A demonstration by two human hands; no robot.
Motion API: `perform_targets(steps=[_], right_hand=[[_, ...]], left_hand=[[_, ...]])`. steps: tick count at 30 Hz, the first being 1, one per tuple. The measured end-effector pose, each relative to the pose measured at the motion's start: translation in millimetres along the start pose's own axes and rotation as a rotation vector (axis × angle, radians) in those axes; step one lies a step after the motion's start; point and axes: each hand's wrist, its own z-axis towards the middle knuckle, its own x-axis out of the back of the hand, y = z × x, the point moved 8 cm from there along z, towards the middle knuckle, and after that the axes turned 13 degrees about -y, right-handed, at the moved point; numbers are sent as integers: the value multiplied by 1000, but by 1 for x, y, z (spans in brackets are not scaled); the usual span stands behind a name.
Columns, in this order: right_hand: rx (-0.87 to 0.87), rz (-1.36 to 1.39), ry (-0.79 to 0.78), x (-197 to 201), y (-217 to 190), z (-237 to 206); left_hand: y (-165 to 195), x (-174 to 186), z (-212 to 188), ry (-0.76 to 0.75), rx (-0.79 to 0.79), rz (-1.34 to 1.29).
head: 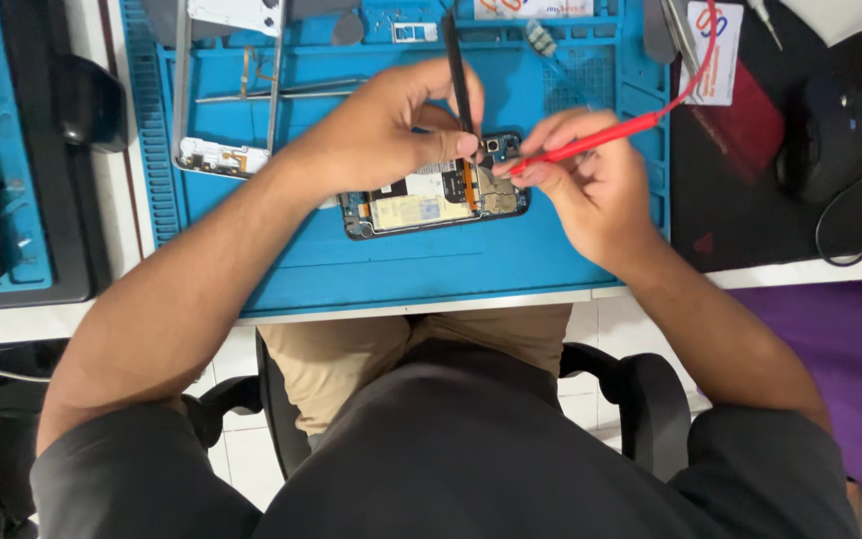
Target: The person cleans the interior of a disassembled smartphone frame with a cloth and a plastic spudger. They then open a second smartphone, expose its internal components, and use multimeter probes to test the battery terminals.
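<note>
the opened smartphone with its back cover off (436, 200) lies flat on the blue silicone repair mat (401, 269), which covers the white bench (810, 268). the left hand (381, 130) pinches a thin black probe (459, 75) between thumb and fingers, its tip standing down on the orange flex strip near the phone's camera end. the right hand (591, 180) is closed around a slim red probe (591, 145), whose red lead (700, 60) curls away toward the top edge; its tip touches the board just beside the black one. both hands are closed on their tools and nearly touching over the phone's upper half. this looks like the testing step, with two points on the board being probed together. the next move would call for steady, fine tip placement, as the contacts sit very close. a separated white phone frame (221, 155) lies on the mat to the left, and a dark computer mouse (830, 135) rests on the right.
</note>
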Motion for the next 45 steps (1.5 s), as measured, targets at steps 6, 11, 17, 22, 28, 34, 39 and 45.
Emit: perform_targets(steps=[6, 11, 17, 22, 28, 34, 39, 45], right_hand=[[-84, -43, -13, -8, -4, 5], [-85, -167, -52, -10, -8, 6], [-79, -259, -77, -10, -14, 7], [-88, -214, -74, -12, -17, 9], [-93, -298, -79, -13, -21, 8], [-97, -307, -77, -14, -24, 9], [-103, -301, -81, -15, -22, 9], [-106, -297, -79, -15, -22, 6]], left_hand=[[-1, -2, -2, 27, 91, -10], [5, -3, 1, 27, 47, 41], [7, -4, 3, 35, 71, 63], [8, -6, 2, 45, 119, 45], [11, -8, 1, 48, 101, 70], [10, -9, 0, 46, 101, 70], [10, -10, 0, 44, 111, 72], [7, -11, 0, 40, 112, 26]])
